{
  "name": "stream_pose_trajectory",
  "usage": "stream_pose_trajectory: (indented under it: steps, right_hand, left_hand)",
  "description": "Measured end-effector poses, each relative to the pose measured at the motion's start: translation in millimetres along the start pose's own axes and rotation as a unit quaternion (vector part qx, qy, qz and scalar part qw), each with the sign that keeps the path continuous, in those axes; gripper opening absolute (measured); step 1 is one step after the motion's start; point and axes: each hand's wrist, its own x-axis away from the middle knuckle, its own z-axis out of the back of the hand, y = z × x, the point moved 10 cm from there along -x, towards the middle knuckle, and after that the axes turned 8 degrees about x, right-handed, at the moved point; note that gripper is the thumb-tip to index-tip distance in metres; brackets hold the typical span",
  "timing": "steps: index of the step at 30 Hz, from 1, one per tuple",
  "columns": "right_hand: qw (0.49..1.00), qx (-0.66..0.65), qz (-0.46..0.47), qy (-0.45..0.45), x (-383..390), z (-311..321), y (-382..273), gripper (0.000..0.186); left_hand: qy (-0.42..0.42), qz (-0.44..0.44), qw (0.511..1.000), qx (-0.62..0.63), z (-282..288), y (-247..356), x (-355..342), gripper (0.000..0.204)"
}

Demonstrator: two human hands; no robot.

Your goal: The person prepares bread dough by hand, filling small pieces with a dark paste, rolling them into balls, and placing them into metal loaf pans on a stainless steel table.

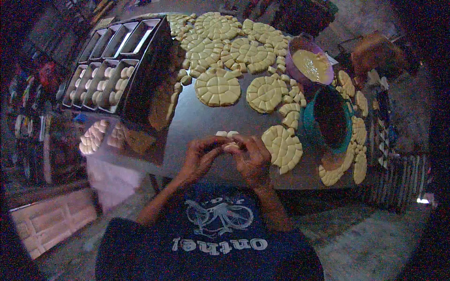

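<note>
Close to the table's near edge, my left hand and my right hand meet around a small piece of pale dough. Fingers of both hands are closed on it, partly covering it. Just beyond the fingertips lie small dough lumps on the metal tabletop. A round dough slab, scored into wedges, lies right beside my right hand. Farther off are two more scored rounds, one in the middle and one to its right.
At left stands a dark rack of loaf tins; its nearer tins hold dough balls. Several scored slabs cover the table's far end. On the right are a purple bowl of yellowish liquid and a teal basin with a dark inside.
</note>
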Motion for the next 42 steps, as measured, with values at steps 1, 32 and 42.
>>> stream_pose_trajectory:
  steps: [1, 32, 42]
  right_hand:
    - [0.998, -0.026, -0.052, -0.014, 3, -3, 11, 0.021]
    - [0.944, -0.136, -0.206, -0.217, 85, -107, 140, 0.029]
    - [0.976, 0.055, -0.031, -0.207, 59, -117, 117, 0.032]
  left_hand:
    - [-0.013, -0.029, 0.999, -0.042, -1, 2, 2, 0.022]
    - [-0.005, -0.012, 0.999, 0.050, -13, -99, -22, 0.063]
    - [-0.022, -0.161, 0.865, -0.474, 8, -147, -54, 0.049]
